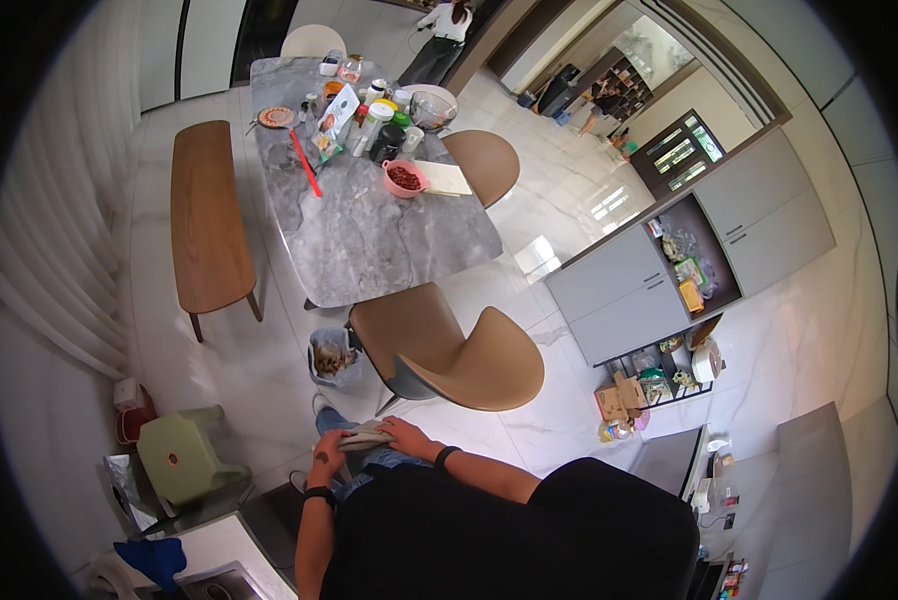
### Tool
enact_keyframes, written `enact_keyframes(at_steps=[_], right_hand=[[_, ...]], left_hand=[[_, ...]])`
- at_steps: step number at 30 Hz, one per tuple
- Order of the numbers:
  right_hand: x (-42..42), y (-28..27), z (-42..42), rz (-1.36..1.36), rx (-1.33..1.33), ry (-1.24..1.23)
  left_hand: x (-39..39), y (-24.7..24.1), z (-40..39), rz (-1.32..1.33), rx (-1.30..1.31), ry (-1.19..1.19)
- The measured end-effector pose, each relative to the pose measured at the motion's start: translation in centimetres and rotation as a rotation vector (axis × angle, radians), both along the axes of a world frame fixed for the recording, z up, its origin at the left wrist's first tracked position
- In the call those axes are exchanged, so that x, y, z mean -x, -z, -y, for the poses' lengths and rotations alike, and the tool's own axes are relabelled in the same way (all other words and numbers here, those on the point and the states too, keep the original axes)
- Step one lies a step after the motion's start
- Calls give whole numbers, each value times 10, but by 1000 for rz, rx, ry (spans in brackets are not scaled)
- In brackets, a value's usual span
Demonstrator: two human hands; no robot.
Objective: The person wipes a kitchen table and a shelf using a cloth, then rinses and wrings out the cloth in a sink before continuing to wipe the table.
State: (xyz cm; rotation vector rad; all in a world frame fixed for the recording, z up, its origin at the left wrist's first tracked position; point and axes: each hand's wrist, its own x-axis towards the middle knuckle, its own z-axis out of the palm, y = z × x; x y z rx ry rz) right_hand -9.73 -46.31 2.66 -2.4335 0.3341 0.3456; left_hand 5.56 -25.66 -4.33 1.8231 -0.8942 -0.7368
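Both of my hands hold one folded light grey cloth (pixel 365 437) in front of my body at the bottom centre. My left hand (pixel 329 452) grips its left end, and my right hand (pixel 410 437) has its upper right end. A lined waste bin (pixel 334 358) with scraps inside stands on the floor just ahead, beside a brown chair (pixel 411 330). Beyond is a grey marble table (pixel 366 240). On it are a pink bowl (pixel 404 178) of small red-brown pieces, a red stick-like item (pixel 305 163), several jars and a glass bowl (pixel 432 110).
A wooden bench (pixel 210 217) lies left of the table. A green stool (pixel 186 454) is at lower left, near a counter with a blue cloth (pixel 153 561) and a sink. Grey cabinets (pixel 621 292) and a shelf rack are on the right. A person (pixel 441 37) stands behind the table.
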Motion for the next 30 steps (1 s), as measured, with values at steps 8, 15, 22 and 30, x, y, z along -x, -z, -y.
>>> enact_keyframes(at_steps=[8, 15, 22, 30], right_hand=[[-72, 36, 39, 31, -96, -71], [-207, -3, 136, 121, -182, 122], [-307, -61, 191, 410, 92, 290], [-328, 2, 194, -68, 220, 190]], left_hand=[[-72, 7, 36, -4, 6, -28], [-205, -67, 147, 345, -8, 87], [-295, -137, 251, 515, 105, -48], [-330, -64, 265, 620, -361, 300]])
